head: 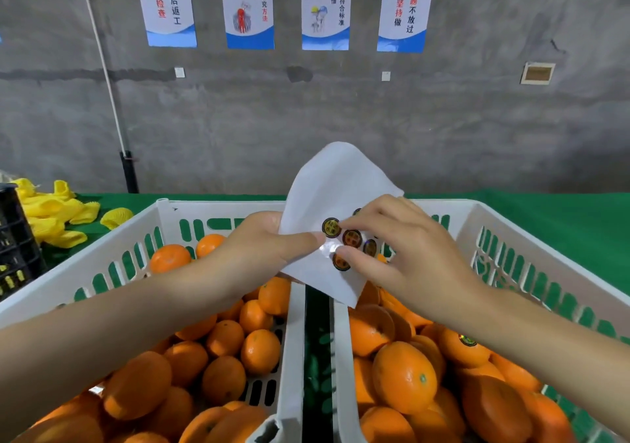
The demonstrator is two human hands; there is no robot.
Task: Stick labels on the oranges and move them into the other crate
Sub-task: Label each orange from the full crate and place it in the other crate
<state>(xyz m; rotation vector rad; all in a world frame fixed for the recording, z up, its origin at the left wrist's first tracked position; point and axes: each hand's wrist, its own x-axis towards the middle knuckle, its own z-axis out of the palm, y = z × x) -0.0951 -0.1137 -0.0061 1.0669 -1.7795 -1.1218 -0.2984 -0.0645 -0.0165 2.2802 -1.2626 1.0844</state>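
Two crates (102, 274) side by side hold oranges (404, 378).
Left hand (269, 243) grips the label sheet (335, 183); right hand (409, 248) pinches one label (341, 262).

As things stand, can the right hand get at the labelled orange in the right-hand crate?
Probably yes: the labelled orange lies uncovered on top, just under that arm, though the right hand is pinching a label on the sheet.
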